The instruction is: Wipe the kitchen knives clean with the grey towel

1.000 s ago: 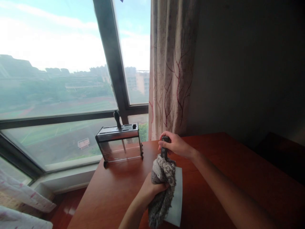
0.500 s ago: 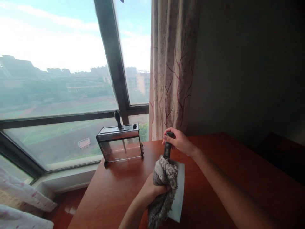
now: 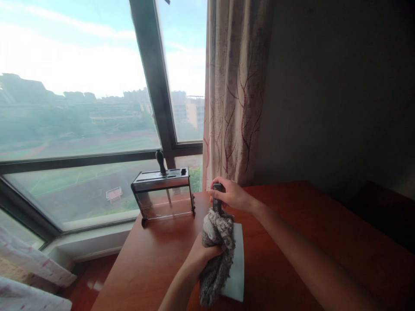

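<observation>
My right hand [image 3: 231,195] grips the dark handle [image 3: 217,199] of a cleaver whose wide pale blade [image 3: 236,270] hangs down over the red-brown table [image 3: 292,242]. My left hand [image 3: 201,255] clutches a grey fuzzy cloth [image 3: 218,255] pressed against the blade's left face, just below the handle. The cloth covers much of the blade and trails below my fingers.
A clear knife block [image 3: 163,193] with a metal top stands at the table's far left corner, one dark-handled tool [image 3: 160,161] stuck in it. Behind it is a big window [image 3: 81,108]; a patterned curtain [image 3: 234,90] hangs to the right, beside a dark wall.
The cleaver and both hands shifted slightly right, then back left and a little toward the knife block. The cloth stayed wrapped on the blade throughout.
</observation>
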